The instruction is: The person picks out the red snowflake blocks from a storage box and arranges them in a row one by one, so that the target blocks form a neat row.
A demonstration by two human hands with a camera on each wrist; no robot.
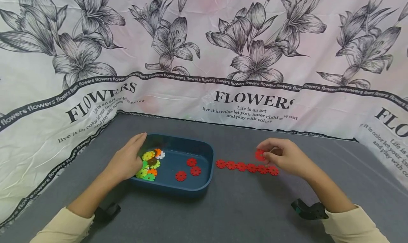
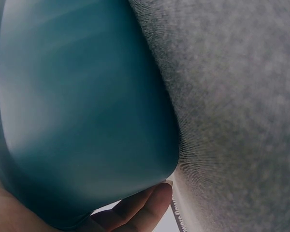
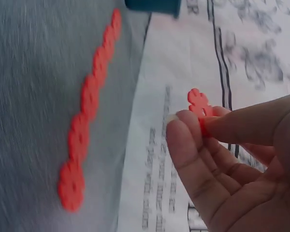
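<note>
A grey tabletop [image 1: 248, 214] runs back to a white hanging [image 1: 178, 97] printed with lilies and "FLOWERS". On it sits a blue tray [image 1: 173, 156], its left end gripped by the left hand [image 1: 125, 160]; mixed-colour discs [image 1: 149, 164] crowd that end, three red discs [image 1: 196, 170] lie rightward. Beside the tray stretches a row of six red discs [image 1: 241, 167]; just above it, the right hand [image 1: 288, 158] pinches another red disc [image 1: 259, 155].

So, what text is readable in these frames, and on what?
"FLOWERS": large print, repeated on the cloth backdrop
"Life is an art": beneath it
"live it in color let your inner child": next line, end garbled
"and play with colors": below that
"flowers": repeated on the black band
Lower border: mostly too small
</note>
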